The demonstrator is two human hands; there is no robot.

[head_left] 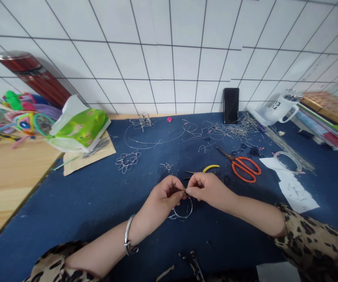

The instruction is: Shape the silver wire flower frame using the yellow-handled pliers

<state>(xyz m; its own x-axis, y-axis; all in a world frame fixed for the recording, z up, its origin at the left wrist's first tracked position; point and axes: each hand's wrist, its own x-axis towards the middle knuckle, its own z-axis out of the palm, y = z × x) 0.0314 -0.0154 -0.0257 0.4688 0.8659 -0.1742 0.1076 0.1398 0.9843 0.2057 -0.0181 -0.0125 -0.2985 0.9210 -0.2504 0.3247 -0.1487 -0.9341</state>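
Note:
My left hand [165, 197] pinches the top of a thin silver wire ring [191, 207] with small pink beads on it. Opposite it, my right hand [208, 190] pinches at the same spot, its fingertips touching or nearly touching the left ones. The ring hangs below the fingers, with more wire loops at its lower left. What exactly lies between the fingertips is too small to make out. Just beyond the hands are pliers with a yellow handle [211, 167], partly hidden by my right hand. A small twisted wire piece [166, 167] lies beyond my left hand.
Orange-handled scissors [244, 168] lie to the right, near tangled wires [233, 129] and a phone [231, 105] against the wall. A flower-shaped wire piece [128, 160] and a green tissue pack [83, 127] are at left. A white mug [285, 107] stands by stacked books [330, 117].

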